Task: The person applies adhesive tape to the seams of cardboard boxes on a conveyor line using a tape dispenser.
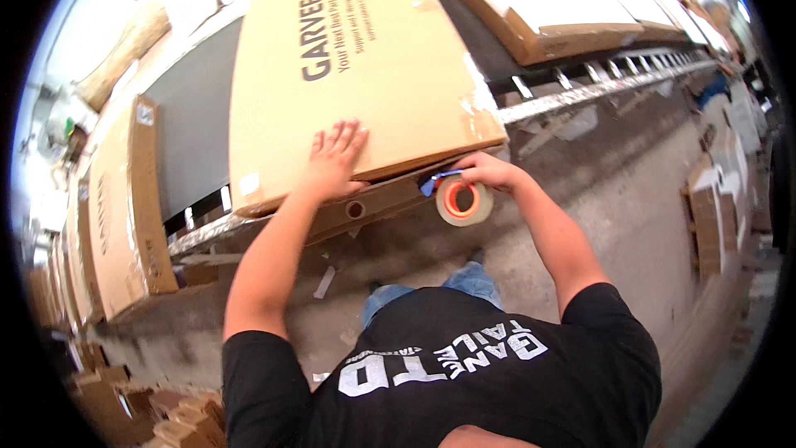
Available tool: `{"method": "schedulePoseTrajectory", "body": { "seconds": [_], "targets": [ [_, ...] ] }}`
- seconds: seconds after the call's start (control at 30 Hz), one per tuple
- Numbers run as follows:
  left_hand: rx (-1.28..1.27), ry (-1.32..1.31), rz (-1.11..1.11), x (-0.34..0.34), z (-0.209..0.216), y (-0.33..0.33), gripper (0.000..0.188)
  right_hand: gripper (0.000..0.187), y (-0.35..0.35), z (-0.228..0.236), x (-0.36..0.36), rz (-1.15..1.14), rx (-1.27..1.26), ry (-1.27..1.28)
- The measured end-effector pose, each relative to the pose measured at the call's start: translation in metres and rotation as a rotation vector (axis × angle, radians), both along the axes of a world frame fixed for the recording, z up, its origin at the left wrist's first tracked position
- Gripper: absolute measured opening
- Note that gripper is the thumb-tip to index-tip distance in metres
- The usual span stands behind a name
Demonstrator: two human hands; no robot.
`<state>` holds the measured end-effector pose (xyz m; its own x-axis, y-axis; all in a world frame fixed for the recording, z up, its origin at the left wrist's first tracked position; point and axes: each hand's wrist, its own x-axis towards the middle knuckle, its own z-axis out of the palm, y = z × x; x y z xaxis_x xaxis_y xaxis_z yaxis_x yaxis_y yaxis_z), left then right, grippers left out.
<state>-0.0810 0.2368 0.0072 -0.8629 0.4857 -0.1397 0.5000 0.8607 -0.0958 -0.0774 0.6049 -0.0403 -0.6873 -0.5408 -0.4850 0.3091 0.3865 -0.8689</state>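
A large flat cardboard box (390, 91) with dark printing lies on the conveyor in front of me. My left hand (335, 162) rests on its near edge, palm down, with the fingers stretched out over the top. At the near right corner, my right hand (485, 172) is closed round a blue-handled tape dispenser (429, 185). A roll of clear tape (482, 209) on an orange core hangs below that hand, close to the box's near side. The near side has a round hole (355, 210). Part of the dispenser is hidden by my fingers.
The dark conveyor belt (195, 108) runs under the box along a metal side rail (613, 87). More cardboard boxes (124, 207) stand at the left. An open carton with white contents (580, 33) lies at the far right. Cardboard (709, 224) leans at the right, above the concrete floor (613, 191).
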Motion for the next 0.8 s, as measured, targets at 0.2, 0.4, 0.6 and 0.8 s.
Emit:
{"method": "schedulePoseTrajectory", "body": {
  "seconds": [0.2,0.4,0.6,0.8],
  "targets": [
    [0.078,-0.125,-0.088,0.001,0.011,-0.007,0.115,0.05,-0.013,0.01,0.006,-0.125,-0.012,-0.066],
    [0.093,0.039,-0.122,0.005,0.005,-0.003,0.106,0.054,-0.019,-0.003,0.031,-0.205,-0.095,-0.041],
    [0.186,0.083,-0.224,0.005,0.003,-0.007,0.091,0.052,-0.007,0.068,0.092,-0.273,0.264,0.458],
    [0.18,0.142,-0.274,0.003,-0.003,-0.006,0.084,0.043,-0.036,0.18,0.083,-0.258,0.657,0.841]
  ]
}}
